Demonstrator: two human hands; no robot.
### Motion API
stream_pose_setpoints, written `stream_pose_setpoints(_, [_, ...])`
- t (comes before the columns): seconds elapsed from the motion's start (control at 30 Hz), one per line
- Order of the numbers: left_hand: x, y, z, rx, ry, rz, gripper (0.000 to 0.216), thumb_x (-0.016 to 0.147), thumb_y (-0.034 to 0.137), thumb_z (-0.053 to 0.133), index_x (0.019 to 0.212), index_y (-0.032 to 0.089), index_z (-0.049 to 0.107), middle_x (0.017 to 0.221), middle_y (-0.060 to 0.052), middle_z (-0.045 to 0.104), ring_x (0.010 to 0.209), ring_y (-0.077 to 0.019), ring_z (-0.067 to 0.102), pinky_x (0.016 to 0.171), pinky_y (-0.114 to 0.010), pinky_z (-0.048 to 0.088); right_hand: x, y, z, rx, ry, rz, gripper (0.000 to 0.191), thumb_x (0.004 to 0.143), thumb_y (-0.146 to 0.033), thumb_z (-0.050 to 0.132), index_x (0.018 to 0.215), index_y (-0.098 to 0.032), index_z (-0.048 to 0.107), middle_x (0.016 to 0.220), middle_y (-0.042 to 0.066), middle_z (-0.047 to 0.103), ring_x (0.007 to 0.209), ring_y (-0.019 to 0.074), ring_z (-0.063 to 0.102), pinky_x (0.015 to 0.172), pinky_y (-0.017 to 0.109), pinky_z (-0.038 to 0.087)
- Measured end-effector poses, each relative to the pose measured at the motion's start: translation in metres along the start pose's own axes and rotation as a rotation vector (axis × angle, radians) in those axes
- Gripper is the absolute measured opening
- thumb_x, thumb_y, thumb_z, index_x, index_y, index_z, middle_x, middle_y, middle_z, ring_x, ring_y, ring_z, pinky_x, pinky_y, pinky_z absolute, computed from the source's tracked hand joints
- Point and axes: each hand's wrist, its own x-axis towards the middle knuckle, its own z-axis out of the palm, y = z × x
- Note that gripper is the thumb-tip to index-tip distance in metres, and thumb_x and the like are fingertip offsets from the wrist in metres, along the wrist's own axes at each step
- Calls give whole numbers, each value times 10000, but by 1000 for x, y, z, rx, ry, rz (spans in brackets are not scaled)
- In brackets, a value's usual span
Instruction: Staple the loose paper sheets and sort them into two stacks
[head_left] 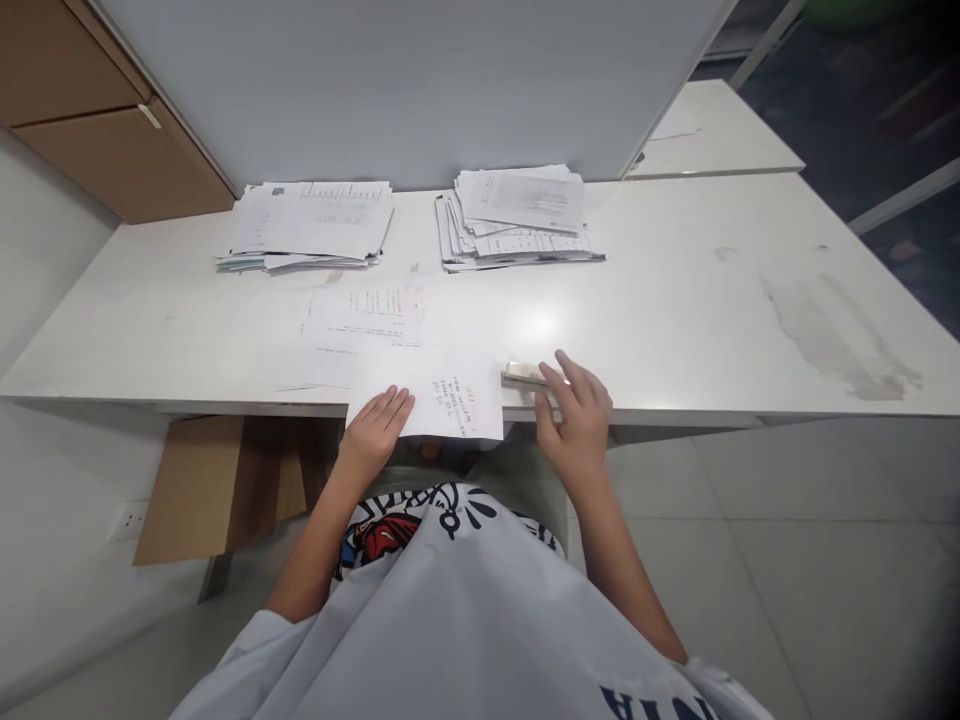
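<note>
My left hand [377,432] lies on a white sheet of paper [427,390] at the front edge of the desk, its fingers stretched out flat and its thumb not clearly visible. The near edge of that sheet hangs over the desk edge, and handwriting in black and red shows on its right part. Just right of the sheet lies a small pale stapler [521,374]. My right hand [576,420] is at the stapler's right end, fingers apart, with the index finger over it and the thumb on the near side. Whether the fingertips touch it is hard to tell.
More printed sheets [360,320] lie beyond the left hand. Two stacks of paper, a left one [311,225] and a right one [521,215], stand against the back panel [390,90]. A cardboard box [191,490] is below the desk [675,300], which has a worn patch at right.
</note>
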Motion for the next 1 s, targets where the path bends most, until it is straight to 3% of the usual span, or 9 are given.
stream_pose_setpoints(0.17, [11,5,-2,-15,-70,20,613,881,42,299,1477,117,417,1466,-134,494,1428,-233,365,1191,-457,351,3,16,10,15,-148,-19,391,975,-304,405,1335,-266,553,1424,72,561,1370,258,446,1149,550,309])
stream_pose_setpoints(0.33, [18,18,4,43,-83,14,628,871,65,366,1497,115,379,1516,-136,422,1459,-252,293,1206,-475,317,-1,21,14,61,-107,-47,373,970,-283,409,1305,-259,573,1392,73,589,1353,244,467,1150,538,307])
stream_pose_setpoints(0.6, [34,30,22,89,6,171,583,879,-32,332,1423,123,474,1460,-129,502,1442,-243,329,1170,-454,377,-1,25,14,121,-67,-59,347,964,-269,431,1261,-277,611,1338,62,632,1326,242,506,1150,539,318])
stream_pose_setpoints(0.77, [44,36,20,85,-63,215,647,834,-72,338,1440,128,451,1504,-127,449,1473,-253,257,1178,-467,349,0,24,14,128,-50,-54,340,953,-249,446,1245,-282,617,1335,56,634,1320,238,511,1148,535,319])
stream_pose_setpoints(1.0, [41,37,9,94,-114,195,624,827,-35,406,1427,122,471,1501,-146,452,1459,-293,305,1163,-494,345,-1,28,17,140,-31,-46,354,937,-221,442,1237,-291,618,1324,46,638,1313,230,514,1151,535,310])
